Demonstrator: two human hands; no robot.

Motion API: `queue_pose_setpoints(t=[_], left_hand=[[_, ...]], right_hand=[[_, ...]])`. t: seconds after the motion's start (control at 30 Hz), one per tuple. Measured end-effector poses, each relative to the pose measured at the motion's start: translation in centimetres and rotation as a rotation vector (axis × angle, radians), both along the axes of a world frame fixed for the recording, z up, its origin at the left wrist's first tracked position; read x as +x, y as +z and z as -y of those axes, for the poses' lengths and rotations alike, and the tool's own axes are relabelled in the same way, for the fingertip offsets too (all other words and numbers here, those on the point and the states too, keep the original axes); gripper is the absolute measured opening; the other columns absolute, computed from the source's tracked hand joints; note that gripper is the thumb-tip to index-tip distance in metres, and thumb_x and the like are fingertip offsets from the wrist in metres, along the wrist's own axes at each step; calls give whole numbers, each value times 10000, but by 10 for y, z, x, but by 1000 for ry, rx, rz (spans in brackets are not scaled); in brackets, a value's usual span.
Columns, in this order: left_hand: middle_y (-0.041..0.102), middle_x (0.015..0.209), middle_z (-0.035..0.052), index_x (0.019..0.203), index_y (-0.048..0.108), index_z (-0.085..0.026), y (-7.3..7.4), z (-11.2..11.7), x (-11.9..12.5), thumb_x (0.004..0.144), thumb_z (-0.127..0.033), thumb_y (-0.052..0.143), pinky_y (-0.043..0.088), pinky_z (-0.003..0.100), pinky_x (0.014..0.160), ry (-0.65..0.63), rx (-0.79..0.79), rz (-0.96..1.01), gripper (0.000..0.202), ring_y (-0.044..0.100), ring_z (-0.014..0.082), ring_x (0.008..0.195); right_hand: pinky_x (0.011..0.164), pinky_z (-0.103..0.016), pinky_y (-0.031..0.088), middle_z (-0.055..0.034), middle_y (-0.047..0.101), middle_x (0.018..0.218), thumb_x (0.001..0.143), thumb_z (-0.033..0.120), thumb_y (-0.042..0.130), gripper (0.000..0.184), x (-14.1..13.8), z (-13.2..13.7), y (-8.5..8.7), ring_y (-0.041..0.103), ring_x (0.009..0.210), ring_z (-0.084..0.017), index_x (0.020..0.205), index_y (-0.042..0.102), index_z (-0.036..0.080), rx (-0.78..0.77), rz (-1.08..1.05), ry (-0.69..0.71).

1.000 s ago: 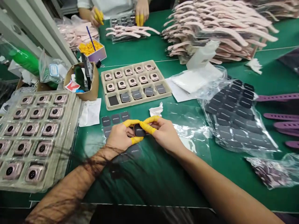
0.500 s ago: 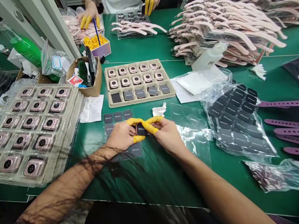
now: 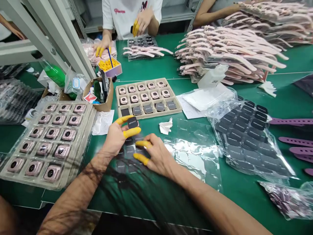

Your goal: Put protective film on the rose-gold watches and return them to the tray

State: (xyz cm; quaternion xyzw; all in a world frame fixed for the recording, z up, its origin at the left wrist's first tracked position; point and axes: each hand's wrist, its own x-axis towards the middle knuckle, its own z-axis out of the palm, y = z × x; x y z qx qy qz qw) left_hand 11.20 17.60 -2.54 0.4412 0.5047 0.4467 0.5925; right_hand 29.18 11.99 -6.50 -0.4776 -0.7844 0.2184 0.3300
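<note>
My left hand (image 3: 117,135), with yellow finger covers, grips a smartwatch case (image 3: 133,122) by its edges. A dark printed film lies on the watch's face. Lower and to the right, my right hand (image 3: 153,151) hovers over a sheet of dark printed films (image 3: 127,167), its thumb and forefinger apart with nothing seen between them; motion blurs it slightly. Just beyond my left hand sits a beige tray (image 3: 150,116). Two of its rows hold pink watch cases with their backs up; in the front row several dark-faced ones lie beside one vacant pocket at the left.
Stacked trays of pink watches (image 3: 70,143) stand left, near a cardboard box (image 3: 106,102). A crumpled tissue (image 3: 165,126), clear plastic sheets (image 3: 193,156) and a bag of dark films (image 3: 249,130) lie right. Pink straps (image 3: 220,54) pile behind; a co-worker (image 3: 132,19) sits opposite.
My hands have separated. My left hand has carried the watch up and left towards the tray, while the right has let go and dropped over the film sheet. The camera view has tilted up.
</note>
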Motion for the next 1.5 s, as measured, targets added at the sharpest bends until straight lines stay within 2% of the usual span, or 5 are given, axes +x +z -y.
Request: queue_pose_setpoints(t=[0.57, 0.83, 1.07, 1.2, 1.5], left_hand=[[712, 1019, 202, 1050, 760, -106, 42, -154, -6, 766, -191, 733, 471, 422, 926, -375, 329, -1648, 297, 618, 360, 1072], [717, 964, 198, 748, 715, -79, 48, -172, -5, 678, -34, 698, 447, 378, 982, -470, 306, -1556, 85, 638, 353, 1104], [629, 1254, 144, 1279, 521, -141, 17, -62, 25, 999, -269, 412, 515, 281, 933, -6, 407, -963, 327, 642, 186, 1106], [669, 1049, 48, 1082, 564, -196, 4, 8, 38, 839, -411, 694, 570, 282, 790, -209, 106, -117, 349, 677, 140, 854], [638, 760, 4, 1086, 703, -184, -3, 20, 22, 610, -481, 898, 503, 231, 597, -440, -281, 114, 594, 582, 104, 624]], right_hand=[[672, -421, 437, -65, 663, 891, 913, 390, 640, 161, 1, -6, -4, 572, 807, -252, 1049, 691, 320, 133, 138, 203], [692, -432, 463, -75, 662, 881, 933, 427, 595, 195, 0, -6, -5, 561, 808, -252, 997, 686, 267, 89, 171, 217], [712, -388, 541, -45, 561, 993, 923, 303, 612, 311, 12, -14, 7, 581, 839, -205, 1229, 572, 345, 196, -346, -135], [822, -408, 539, -96, 557, 1198, 899, 271, 633, 337, 38, -27, 15, 575, 997, -220, 1234, 594, 280, 279, -240, -40], [784, -368, 492, -34, 694, 928, 916, 373, 617, 137, 48, -31, 22, 602, 824, -184, 836, 676, 280, 180, -226, 212]])
